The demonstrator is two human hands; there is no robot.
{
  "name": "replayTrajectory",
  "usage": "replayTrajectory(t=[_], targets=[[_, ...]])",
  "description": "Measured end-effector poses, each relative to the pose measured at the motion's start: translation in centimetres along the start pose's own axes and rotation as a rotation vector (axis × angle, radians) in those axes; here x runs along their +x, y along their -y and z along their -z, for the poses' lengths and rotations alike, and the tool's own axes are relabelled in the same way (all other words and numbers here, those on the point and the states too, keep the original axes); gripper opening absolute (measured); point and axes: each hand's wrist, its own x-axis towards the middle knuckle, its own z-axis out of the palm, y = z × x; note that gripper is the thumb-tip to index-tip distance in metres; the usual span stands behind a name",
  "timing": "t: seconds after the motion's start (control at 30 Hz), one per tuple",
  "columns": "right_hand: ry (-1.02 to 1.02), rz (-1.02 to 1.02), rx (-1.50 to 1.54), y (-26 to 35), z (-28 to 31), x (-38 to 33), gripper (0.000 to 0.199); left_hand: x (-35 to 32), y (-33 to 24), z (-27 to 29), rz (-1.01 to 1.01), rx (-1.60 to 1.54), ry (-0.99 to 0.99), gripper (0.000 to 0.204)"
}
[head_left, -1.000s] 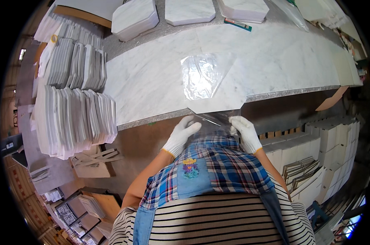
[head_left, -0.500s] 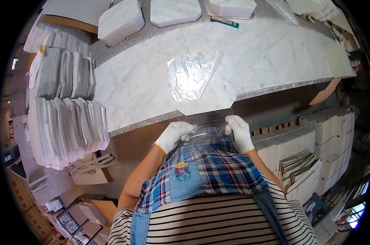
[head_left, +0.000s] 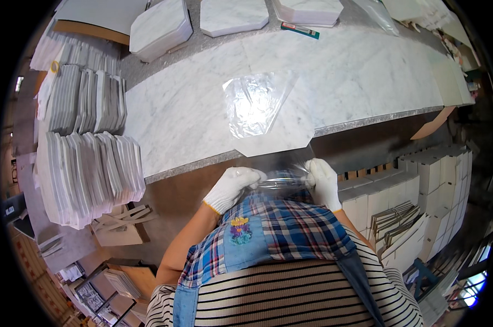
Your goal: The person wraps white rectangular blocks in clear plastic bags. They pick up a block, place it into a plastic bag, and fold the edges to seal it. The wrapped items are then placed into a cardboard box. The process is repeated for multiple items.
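pale worktop (head_left: 366, 82), one slab (head_left: 283, 141) under clear film (head_left: 252, 109), a gloved left hand (head_left: 231, 185) and a gloved right hand (head_left: 323, 184)

the worktop, white with faint grey veins and a rough grey edge, spans the view from side to side. at its left end, standing slabs (head_left: 88, 174) are packed on edge in rows, their rims facing the viewer. below on the right, white boxes (head_left: 442, 185) are piled beside the person, who wears a blue plaid apron (head_left: 306, 229).

the slab, white with clipped corners, lies flat at the middle of the worktop's front, its near edge seeming to jut slightly past the rim. shiny, wrinkled film covers its far part and trails off the near side to the hands. along the far side sit a left stack (head_left: 159, 24), a middle stack (head_left: 234, 16) and a right stack (head_left: 307, 11) of similar pieces.

both hands, in white knit gloves, are held narrow, fingers curled on the film, which is bunched between them just in front of the apron.

a slim teal-and-red case (head_left: 299, 30) lies just in front of the right stack.

likely risks: a hard pull toward the body could drag the jutting slab over the rim; film stretched across a clipped corner could tear; slick film could slip from the knit gloves.
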Motion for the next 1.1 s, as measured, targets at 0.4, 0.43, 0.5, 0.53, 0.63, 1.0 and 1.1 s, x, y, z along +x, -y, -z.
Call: replayTrajectory(t=[0.4,0.43,0.5,0.53,0.63,1.0,1.1], targets=[[0.453,-0.602,0.354,6.5,-0.5,0.6,0.021,-1.6,-2.0,-1.9,0.132,-0.504,0.159,0.013],[0.423,-0.576,0.314,6.4,-0.4,0.5,0.020,-1.9,-2.9,-2.4,0.182,-0.495,0.119,0.012],[0.366,-0.528,0.232,7.6,-1.7,-0.3,0.021,-1.8,-2.8,-2.1,0.107,-0.447,0.197,0.016],[0.416,-0.513,0.276,7.3,-1.5,0.2,0.020,-1.7,-2.7,-1.9,0.071,-0.422,0.236,0.017],[0.569,-0.472,0.425,6.7,-1.0,1.9,0.023,0.4,-1.4,-0.3,0.050,-0.773,0.681,0.033],[0.532,-0.187,0.625,10.2,-5.2,8.1,0.038,5.1,-5.6,-4.3,-0.151,-0.952,0.017,0.036],[0.524,0.006,0.253,10.8,-6.1,9.7,0.039,6.0,-6.5,-5.3,-0.195,-0.969,-0.052,0.037]])
